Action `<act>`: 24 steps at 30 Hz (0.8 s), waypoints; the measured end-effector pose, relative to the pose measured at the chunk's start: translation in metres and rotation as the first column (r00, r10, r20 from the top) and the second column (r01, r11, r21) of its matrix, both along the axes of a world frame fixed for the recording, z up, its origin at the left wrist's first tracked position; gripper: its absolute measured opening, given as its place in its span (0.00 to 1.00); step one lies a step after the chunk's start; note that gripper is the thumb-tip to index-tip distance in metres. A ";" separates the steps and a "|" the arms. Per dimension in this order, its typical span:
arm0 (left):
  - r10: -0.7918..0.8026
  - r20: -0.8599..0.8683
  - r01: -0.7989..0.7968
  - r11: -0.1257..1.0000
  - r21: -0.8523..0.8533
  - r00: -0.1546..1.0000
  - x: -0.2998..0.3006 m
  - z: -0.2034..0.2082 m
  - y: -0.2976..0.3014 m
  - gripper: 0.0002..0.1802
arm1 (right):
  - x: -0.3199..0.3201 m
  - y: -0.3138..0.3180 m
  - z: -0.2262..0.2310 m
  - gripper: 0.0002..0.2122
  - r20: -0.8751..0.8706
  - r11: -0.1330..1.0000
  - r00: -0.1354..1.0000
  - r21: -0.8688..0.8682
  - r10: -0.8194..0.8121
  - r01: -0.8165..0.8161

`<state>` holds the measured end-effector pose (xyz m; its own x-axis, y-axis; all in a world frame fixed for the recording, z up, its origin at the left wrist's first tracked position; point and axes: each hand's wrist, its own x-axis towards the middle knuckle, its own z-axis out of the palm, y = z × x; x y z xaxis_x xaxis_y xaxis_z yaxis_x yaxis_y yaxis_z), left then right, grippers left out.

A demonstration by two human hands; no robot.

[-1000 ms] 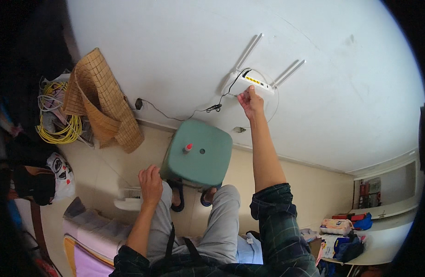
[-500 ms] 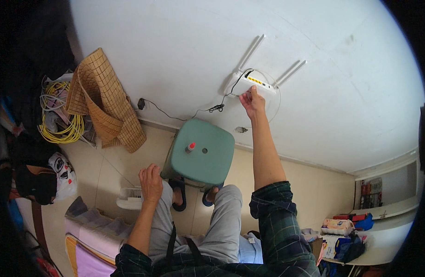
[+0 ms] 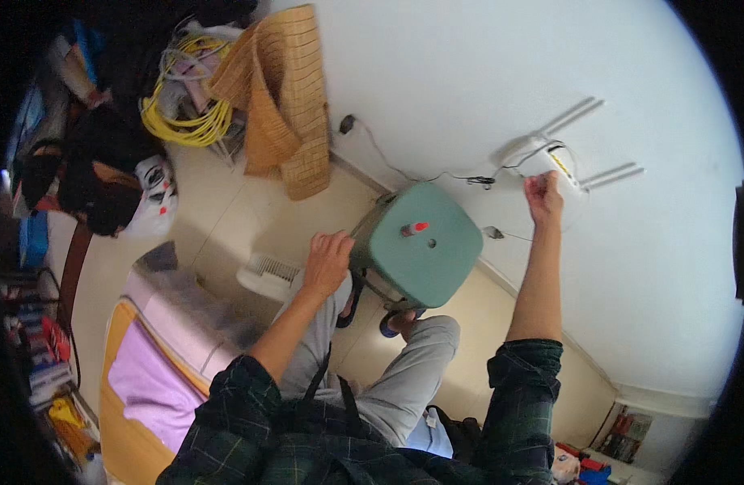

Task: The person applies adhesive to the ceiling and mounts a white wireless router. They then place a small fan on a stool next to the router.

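Beyond the green stool (image 3: 437, 271) and to its right, the white router (image 3: 569, 171) sits against the wall (image 3: 437, 97); the right hand (image 3: 545, 200) bunches its fingers at the lower edge, seemingly to steady it (what that grip clasps, if anything, I cannot tell). Beside the stool's left edge, the left hand (image 3: 327, 260) curls loosely, apparently empty. A red-tipped bottle (image 3: 415, 229) occupies the stool's top, a black cable (image 3: 480, 180) trails behind, a woven mat (image 3: 307, 105) stands far left, and the stool itself obstructs the legs (image 3: 416, 356).
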<state>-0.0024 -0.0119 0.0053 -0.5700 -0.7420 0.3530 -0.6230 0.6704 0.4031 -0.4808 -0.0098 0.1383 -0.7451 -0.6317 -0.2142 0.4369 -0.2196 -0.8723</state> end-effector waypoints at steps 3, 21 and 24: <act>0.014 0.012 -0.014 1.000 -0.008 1.000 0.000 0.001 -0.002 0.16 | 0.003 -0.002 0.005 0.14 0.026 1.000 0.999 0.016 -0.018 0.018; 0.001 0.046 -0.002 0.999 0.035 0.999 -0.001 -0.004 -0.003 0.16 | -0.002 -0.002 0.007 0.15 0.035 0.998 0.998 0.049 -0.050 0.048; -0.001 0.055 -0.001 0.999 0.037 0.998 -0.002 -0.006 -0.004 0.15 | -0.002 -0.003 0.005 0.15 0.053 0.998 0.997 0.037 -0.050 0.048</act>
<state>-0.0041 -0.0155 -0.0002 -0.5876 -0.7541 0.2932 -0.6451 0.6554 0.3927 -0.4833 -0.0129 0.1436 -0.7614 -0.5863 -0.2765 0.4731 -0.2111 -0.8553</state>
